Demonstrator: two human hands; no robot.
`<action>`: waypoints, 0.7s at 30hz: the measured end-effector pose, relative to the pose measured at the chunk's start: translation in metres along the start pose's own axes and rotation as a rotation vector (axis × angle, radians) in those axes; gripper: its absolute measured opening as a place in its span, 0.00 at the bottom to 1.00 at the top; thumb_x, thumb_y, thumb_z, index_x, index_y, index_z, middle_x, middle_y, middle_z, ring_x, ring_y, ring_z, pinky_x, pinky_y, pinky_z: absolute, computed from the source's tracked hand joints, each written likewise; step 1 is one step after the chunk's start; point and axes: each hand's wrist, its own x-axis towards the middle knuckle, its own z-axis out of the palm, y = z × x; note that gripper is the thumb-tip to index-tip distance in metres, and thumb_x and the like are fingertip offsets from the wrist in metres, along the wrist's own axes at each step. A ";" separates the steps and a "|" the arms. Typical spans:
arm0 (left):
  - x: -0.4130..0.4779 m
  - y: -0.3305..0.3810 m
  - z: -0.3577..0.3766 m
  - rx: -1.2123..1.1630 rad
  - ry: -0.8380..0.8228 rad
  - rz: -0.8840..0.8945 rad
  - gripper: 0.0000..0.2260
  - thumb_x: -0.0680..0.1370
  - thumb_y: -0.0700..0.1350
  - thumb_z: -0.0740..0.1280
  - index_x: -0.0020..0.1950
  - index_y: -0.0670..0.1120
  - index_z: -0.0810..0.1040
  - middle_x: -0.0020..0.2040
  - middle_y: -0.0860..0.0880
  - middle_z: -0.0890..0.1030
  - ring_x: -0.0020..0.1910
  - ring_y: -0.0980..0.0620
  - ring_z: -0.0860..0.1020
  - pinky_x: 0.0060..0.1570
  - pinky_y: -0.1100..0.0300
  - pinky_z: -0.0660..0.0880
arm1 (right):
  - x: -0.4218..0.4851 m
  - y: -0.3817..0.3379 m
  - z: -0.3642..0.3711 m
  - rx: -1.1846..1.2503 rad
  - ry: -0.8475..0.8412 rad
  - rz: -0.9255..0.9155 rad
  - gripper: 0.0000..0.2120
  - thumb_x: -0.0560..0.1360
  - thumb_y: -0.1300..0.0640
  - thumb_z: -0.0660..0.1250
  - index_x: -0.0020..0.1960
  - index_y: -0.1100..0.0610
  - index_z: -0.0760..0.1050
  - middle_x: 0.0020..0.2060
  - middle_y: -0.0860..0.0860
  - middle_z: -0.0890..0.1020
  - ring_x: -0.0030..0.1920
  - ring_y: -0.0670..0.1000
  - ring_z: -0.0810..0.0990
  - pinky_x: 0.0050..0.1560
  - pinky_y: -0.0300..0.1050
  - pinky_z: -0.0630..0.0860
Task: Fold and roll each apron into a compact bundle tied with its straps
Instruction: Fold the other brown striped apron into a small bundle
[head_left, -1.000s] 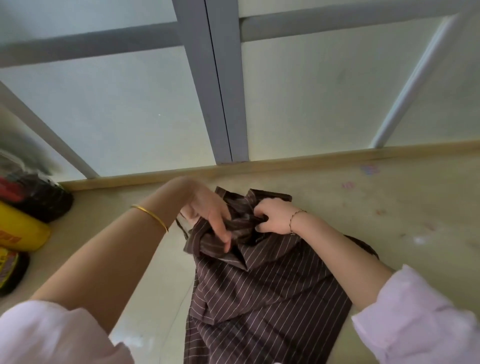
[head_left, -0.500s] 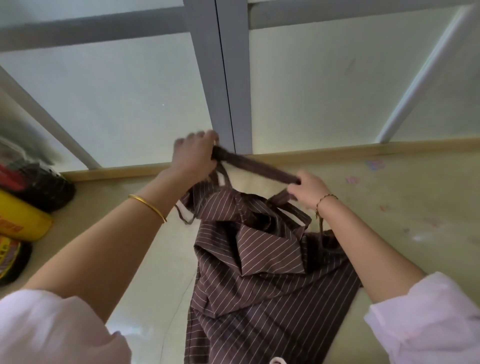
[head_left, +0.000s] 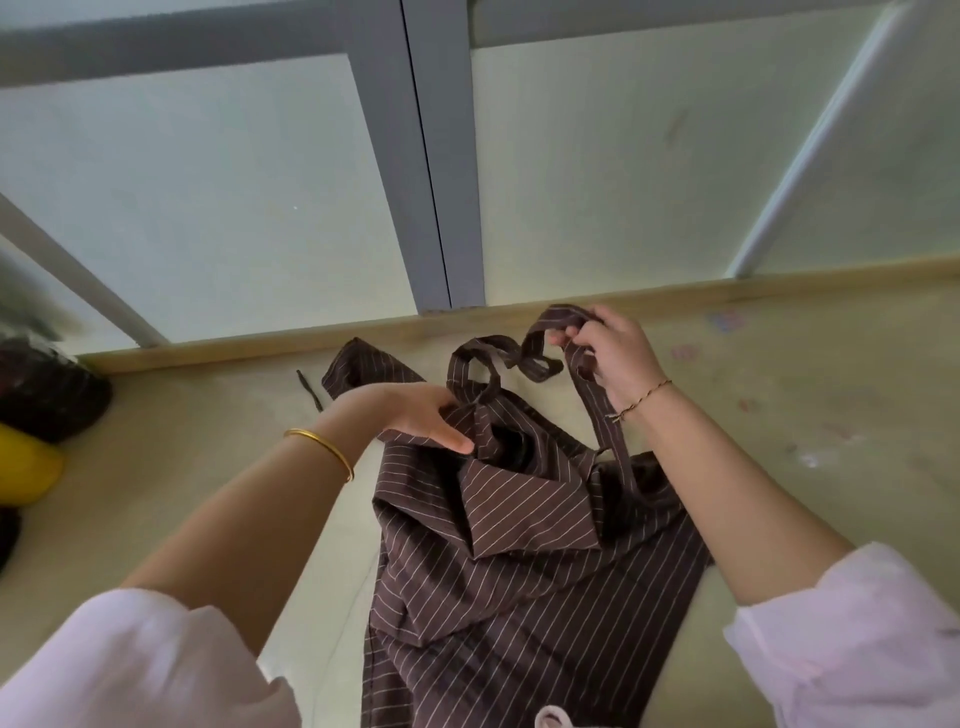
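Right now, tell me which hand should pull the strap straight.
Right. The right hand pinches the strap above the table; the left hand lies on the apron at its bunched top, apart from that strap.
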 end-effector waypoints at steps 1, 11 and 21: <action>0.001 0.003 0.002 -0.011 0.010 0.000 0.16 0.75 0.54 0.69 0.58 0.48 0.72 0.52 0.51 0.78 0.51 0.51 0.76 0.56 0.57 0.72 | -0.004 -0.009 0.002 0.137 -0.043 0.002 0.12 0.74 0.71 0.55 0.39 0.60 0.71 0.36 0.55 0.79 0.36 0.50 0.79 0.37 0.38 0.75; -0.003 0.029 -0.036 -0.838 0.800 -0.103 0.12 0.80 0.39 0.57 0.60 0.39 0.76 0.46 0.43 0.78 0.46 0.45 0.77 0.41 0.60 0.71 | -0.075 -0.031 -0.003 -0.124 -1.071 0.241 0.08 0.68 0.69 0.57 0.35 0.62 0.73 0.26 0.56 0.74 0.30 0.52 0.81 0.30 0.35 0.74; -0.055 0.031 -0.063 -0.907 1.046 0.104 0.08 0.79 0.44 0.56 0.54 0.47 0.74 0.51 0.45 0.77 0.53 0.45 0.76 0.60 0.48 0.73 | -0.067 -0.001 0.000 -0.748 -0.121 0.017 0.11 0.77 0.61 0.63 0.59 0.58 0.74 0.56 0.55 0.78 0.50 0.49 0.79 0.50 0.41 0.78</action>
